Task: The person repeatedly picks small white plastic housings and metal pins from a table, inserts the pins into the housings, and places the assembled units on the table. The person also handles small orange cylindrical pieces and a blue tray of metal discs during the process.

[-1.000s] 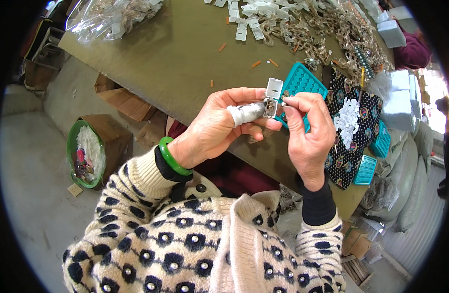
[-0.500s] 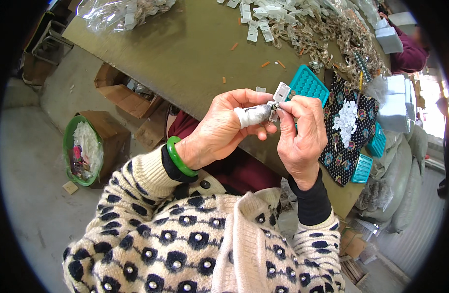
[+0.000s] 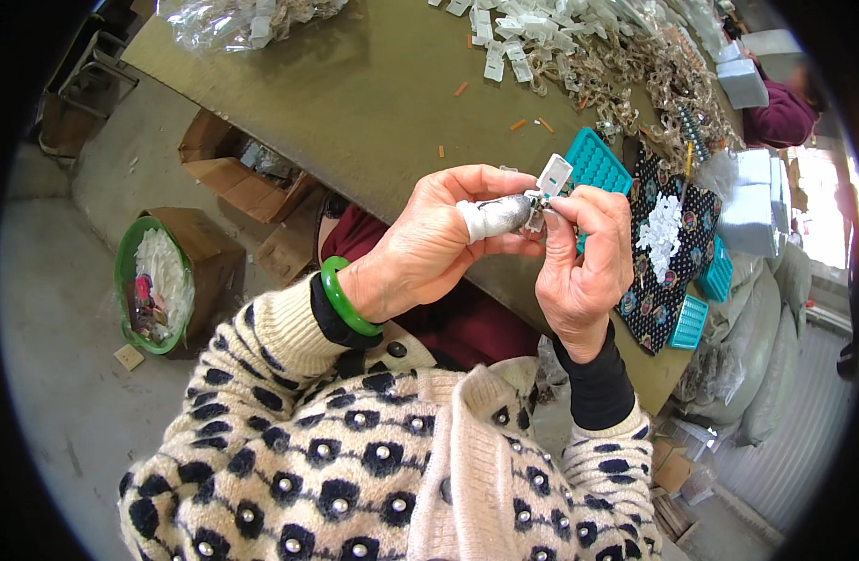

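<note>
I judge my left hand [image 3: 425, 224] should pinch the white plastic case [image 3: 555, 172] steadily while my right hand [image 3: 586, 266], fingertips pressed together, grasp unclear, works gently.

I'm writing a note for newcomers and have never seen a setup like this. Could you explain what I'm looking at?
There is no machine here: these are a person's own bare hands. The round, bent look comes from a wide camera worn on the head, facing down.

The left hand, its thumb seemingly in a white and silver wrap, holds a small white box with its lid open. The right hand has its fingers pinched at the box; anything between them is too small to make out.

On the table lie a teal tray, a dark patterned cloth bearing white pieces, a tangled pile and a clear bag.
</note>
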`<state>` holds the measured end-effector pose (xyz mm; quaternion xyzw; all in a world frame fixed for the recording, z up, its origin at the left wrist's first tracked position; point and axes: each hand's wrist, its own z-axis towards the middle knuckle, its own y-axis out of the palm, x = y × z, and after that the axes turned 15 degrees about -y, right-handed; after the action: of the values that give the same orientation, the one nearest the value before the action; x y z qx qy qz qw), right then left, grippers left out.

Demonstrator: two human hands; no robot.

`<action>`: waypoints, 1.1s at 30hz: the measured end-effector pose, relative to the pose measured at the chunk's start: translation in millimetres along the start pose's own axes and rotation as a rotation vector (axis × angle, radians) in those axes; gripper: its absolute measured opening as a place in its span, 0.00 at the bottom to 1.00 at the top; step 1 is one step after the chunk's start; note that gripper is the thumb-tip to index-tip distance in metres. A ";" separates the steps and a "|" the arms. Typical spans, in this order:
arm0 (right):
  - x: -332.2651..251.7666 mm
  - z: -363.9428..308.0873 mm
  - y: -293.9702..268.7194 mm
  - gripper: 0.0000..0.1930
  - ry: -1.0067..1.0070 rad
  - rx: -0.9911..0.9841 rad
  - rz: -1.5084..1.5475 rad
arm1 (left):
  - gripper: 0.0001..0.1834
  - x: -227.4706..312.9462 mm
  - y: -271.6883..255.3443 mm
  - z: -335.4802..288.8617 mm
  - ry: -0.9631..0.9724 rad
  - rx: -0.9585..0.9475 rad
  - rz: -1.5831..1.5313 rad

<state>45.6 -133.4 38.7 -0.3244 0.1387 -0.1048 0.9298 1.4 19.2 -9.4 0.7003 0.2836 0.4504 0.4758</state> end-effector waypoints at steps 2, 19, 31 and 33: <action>4.1 1.6 -1.5 0.10 -0.031 -0.037 0.034 | 0.14 -0.5 -0.6 -0.1 -0.009 0.008 -0.005; 2.6 -1.3 -7.9 0.14 0.987 0.283 1.182 | 0.11 -4.3 9.3 3.5 0.099 0.107 0.270; 15.8 -14.8 -15.9 0.08 0.617 0.213 0.603 | 0.13 -9.1 14.7 5.1 -0.046 0.066 0.185; 16.2 -16.4 -14.3 0.08 0.520 0.198 0.510 | 0.14 -9.3 13.6 5.5 -0.058 0.033 0.146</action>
<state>54.0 -158.4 32.4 -0.1508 0.4355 0.0383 0.8866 1.9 4.0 -1.0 0.7395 0.2252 0.4586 0.4382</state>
